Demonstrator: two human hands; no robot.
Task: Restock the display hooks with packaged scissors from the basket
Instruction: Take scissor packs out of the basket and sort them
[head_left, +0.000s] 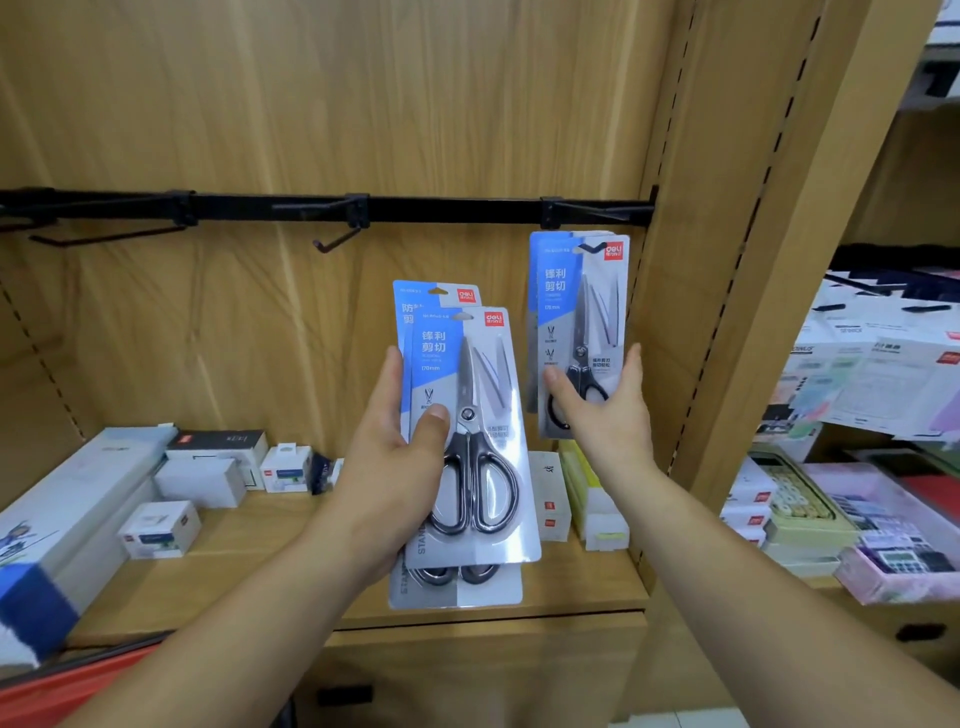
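**Scissors packs in hand, one hook filled, two bare**

The stack of packaged scissors sits upright in the left hand, held in front of the shelf back and below the black rail. At least two cards overlap, the front one slid lower, so their hang-holes stay on top, ready for a hook. The left hand is clamped on the stack: thumb pressed on the front blister, fingers hidden behind it.

More scissors packs hang from the right hook. The right hand is spread wide against them, thumb laid across the front and straight fingers up the right edge. This looks like steadying them so they hang square, not a firm grip.

The middle hook and left hook are bare, likely the next targets. Small stationery boxes sit on the wooden shelf below.
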